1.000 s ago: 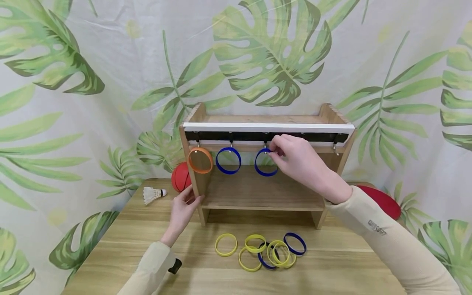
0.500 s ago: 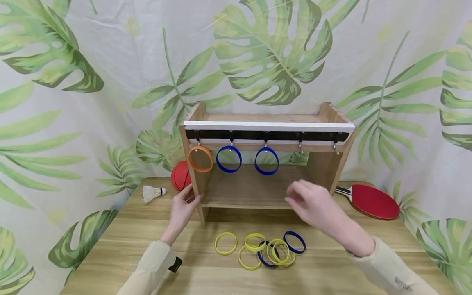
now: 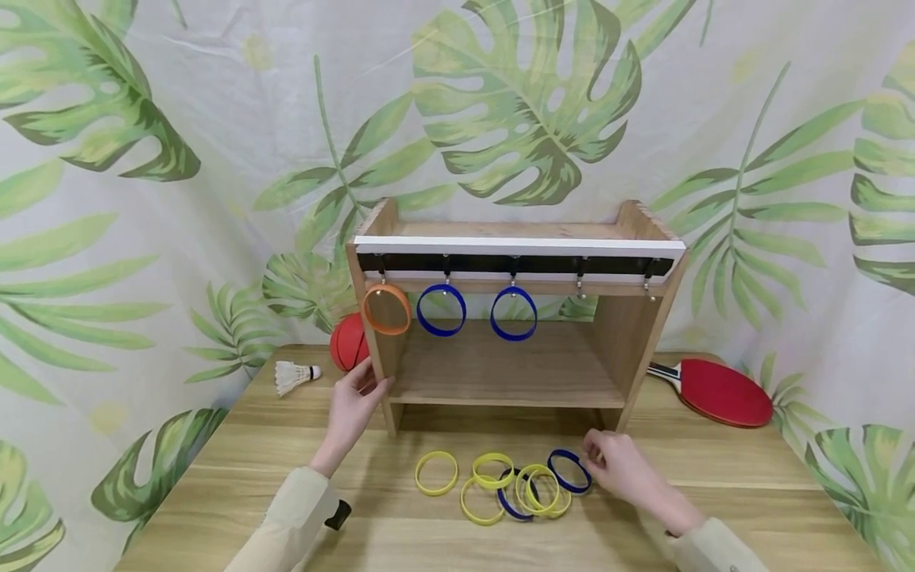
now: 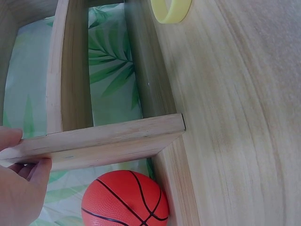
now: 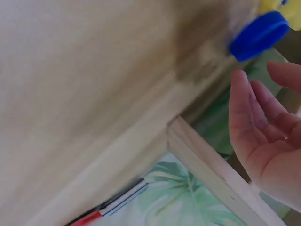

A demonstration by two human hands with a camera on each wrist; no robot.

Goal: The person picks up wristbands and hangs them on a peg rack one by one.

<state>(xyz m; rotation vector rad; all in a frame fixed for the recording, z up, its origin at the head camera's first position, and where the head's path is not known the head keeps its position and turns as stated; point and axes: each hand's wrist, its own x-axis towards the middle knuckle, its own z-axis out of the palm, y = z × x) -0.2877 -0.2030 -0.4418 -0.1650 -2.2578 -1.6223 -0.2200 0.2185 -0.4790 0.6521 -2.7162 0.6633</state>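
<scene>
Near our right hand (image 3: 620, 467), grip parted: blue band (image 5: 259, 36); left hand (image 3: 353, 405) pinches shelf (image 3: 503, 369). Rushing, we might jostle yellow bands (image 5: 294, 15).

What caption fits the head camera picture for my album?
Left hand gripping the wooden shelf, right hand beside a blue band, three bands hanging above.

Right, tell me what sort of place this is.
Probably a staged indoor tabletop setup: a leaf-print backdrop hangs behind a wooden table, where a small shelf carries rings on hooks.
</scene>
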